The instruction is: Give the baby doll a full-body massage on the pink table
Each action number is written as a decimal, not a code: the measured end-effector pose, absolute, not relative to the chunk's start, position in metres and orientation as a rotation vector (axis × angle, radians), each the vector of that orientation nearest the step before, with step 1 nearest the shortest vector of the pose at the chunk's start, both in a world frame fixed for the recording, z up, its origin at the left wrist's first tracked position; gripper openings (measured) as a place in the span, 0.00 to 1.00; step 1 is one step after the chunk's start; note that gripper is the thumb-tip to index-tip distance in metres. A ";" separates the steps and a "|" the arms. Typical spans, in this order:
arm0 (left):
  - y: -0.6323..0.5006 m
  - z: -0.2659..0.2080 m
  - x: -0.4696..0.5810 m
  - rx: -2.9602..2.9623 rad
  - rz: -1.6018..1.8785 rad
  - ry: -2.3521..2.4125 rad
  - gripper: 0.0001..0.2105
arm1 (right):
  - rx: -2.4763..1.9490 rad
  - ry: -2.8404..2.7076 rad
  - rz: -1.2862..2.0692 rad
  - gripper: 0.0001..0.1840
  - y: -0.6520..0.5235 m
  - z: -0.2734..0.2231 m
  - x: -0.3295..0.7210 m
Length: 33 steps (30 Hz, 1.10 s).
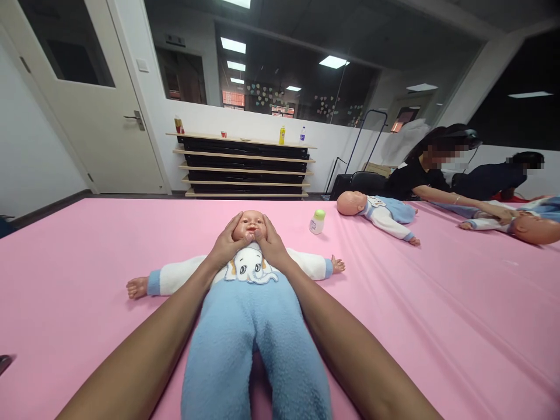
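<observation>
A baby doll (251, 315) in a blue and white suit with an elephant face on the chest lies on its back, arms spread wide. My left hand (226, 245) cups one side of the doll's head, its thumb at the chin. On the other side of the head, my right hand (273, 244) is curved around the cheek, its thumb near the other one below the mouth. Between the hands the doll's face (252, 223) shows. To the right of the head stands a small white bottle with a green cap (317, 222).
Pink sheeting (437, 326) covers the table. A second doll (385, 216) lies to the right. Beyond it, a person in a black top (420, 175) touches another doll (531, 226); one more person sits behind. A dark object (5, 363) lies at the left edge. Shelves (245, 156) stand behind.
</observation>
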State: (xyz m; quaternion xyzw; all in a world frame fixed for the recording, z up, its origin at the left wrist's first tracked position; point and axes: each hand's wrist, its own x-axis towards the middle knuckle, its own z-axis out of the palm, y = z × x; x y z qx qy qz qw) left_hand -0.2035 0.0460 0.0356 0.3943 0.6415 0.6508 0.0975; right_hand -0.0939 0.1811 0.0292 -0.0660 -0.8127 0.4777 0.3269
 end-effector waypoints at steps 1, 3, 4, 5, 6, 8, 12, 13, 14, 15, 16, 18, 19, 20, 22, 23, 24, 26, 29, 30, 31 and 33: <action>0.047 0.034 -0.204 1.191 1.915 1.963 0.39 | -0.180 -2.132 1.226 0.39 0.180 0.030 -0.093; 0.048 0.031 -0.206 1.236 1.884 2.053 0.35 | -0.191 -2.125 1.202 0.35 0.180 0.031 -0.092; 0.049 0.030 -0.206 1.254 1.870 2.082 0.33 | -0.195 -2.111 1.209 0.34 0.180 0.031 -0.092; 0.049 0.030 -0.207 1.266 1.863 2.101 0.32 | -0.201 -2.092 1.224 0.33 0.180 0.031 -0.091; 0.049 0.029 -0.207 1.273 1.861 2.113 0.29 | -0.205 -2.074 1.240 0.32 0.180 0.031 -0.091; 0.050 0.029 -0.206 1.280 1.860 2.129 0.27 | -0.203 -2.064 1.249 0.32 0.181 0.031 -0.091; 0.051 0.031 -0.202 1.347 1.786 2.253 0.32 | -0.188 -2.129 1.186 0.40 0.180 0.031 -0.092; 0.051 0.031 -0.202 1.363 1.771 2.287 0.32 | -0.189 -2.136 1.167 0.39 0.179 0.031 -0.092; 0.051 0.031 -0.201 1.371 1.766 2.312 0.31 | -0.189 -2.139 1.152 0.37 0.179 0.032 -0.091; 0.051 0.031 -0.201 1.369 1.771 2.324 0.29 | -0.189 -2.138 1.140 0.34 0.178 0.033 -0.091; 0.051 0.030 -0.201 1.358 1.786 2.321 0.27 | -0.186 -2.135 1.137 0.32 0.178 0.033 -0.091; 0.051 0.028 -0.201 1.334 1.808 2.313 0.26 | -0.175 -2.113 1.164 0.30 0.179 0.034 -0.090; 0.051 0.028 -0.202 1.321 1.819 2.306 0.26 | -0.173 -2.091 1.189 0.30 0.179 0.034 -0.090; 0.050 0.028 -0.202 1.314 1.824 2.296 0.26 | -0.171 -2.068 1.213 0.30 0.179 0.034 -0.089; 0.050 0.028 -0.203 1.316 1.815 2.281 0.26 | -0.165 -2.049 1.231 0.31 0.180 0.033 -0.090; 0.050 0.029 -0.203 1.321 1.799 2.278 0.27 | -0.160 -2.056 1.227 0.32 0.179 0.033 -0.090; 0.050 0.030 -0.202 1.321 1.781 2.278 0.29 | -0.154 -2.071 1.219 0.34 0.179 0.033 -0.090; 0.050 0.031 -0.201 1.297 1.766 2.265 0.34 | -0.144 -2.098 1.208 0.37 0.178 0.033 -0.090; 0.049 0.032 -0.200 1.246 1.797 2.220 0.33 | -0.145 -2.092 1.213 0.33 0.177 0.034 -0.090; 0.049 0.031 -0.200 1.238 1.812 2.206 0.31 | -0.148 -2.081 1.224 0.32 0.177 0.033 -0.090; 0.049 0.031 -0.199 1.233 1.824 2.196 0.30 | -0.153 -2.064 1.242 0.31 0.177 0.033 -0.090; 0.048 0.031 -0.199 1.224 1.845 2.181 0.29 | -0.169 -2.023 1.283 0.32 0.178 0.032 -0.090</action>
